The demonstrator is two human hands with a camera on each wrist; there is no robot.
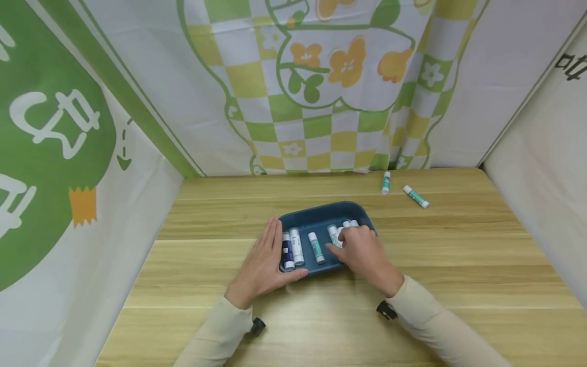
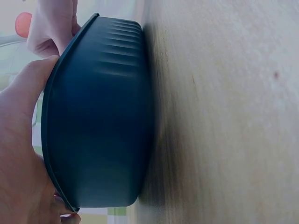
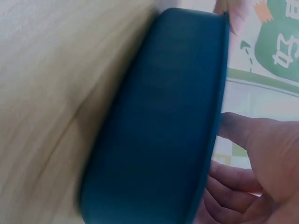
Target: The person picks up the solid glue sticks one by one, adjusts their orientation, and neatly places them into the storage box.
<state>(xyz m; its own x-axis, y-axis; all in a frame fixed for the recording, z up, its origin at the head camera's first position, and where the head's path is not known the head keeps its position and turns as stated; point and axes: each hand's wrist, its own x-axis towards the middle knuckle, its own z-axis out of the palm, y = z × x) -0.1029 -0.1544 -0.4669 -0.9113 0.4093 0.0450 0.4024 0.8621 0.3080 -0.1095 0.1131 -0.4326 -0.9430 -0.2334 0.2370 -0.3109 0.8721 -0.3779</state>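
A dark blue tray point(image 1: 323, 211) stands on the table between my hands. My left hand point(image 1: 260, 257) rests along its left end with straight fingers, the thumb lying on the near rim. Beside that hand, a dark blue glue stick point(image 1: 287, 252) and a white glue stick point(image 1: 296, 246) lie side by side in the tray. A green-and-white glue stick point(image 1: 316, 248) lies in the middle. At the tray's right end, my right hand point(image 1: 365, 253) has curled fingers, thumb and forefinger pinching a white glue stick point(image 1: 340, 236), partly hidden. More white-capped glue sticks point(image 1: 350, 223) show behind that hand.
Two green-and-white glue sticks lie outside the tray at the back right: one stick point(image 1: 386, 182) near the curtain point(image 1: 316, 127), the other stick point(image 1: 416, 197) farther right. The wooden table point(image 1: 220, 204) meets fabric walls at its sides.
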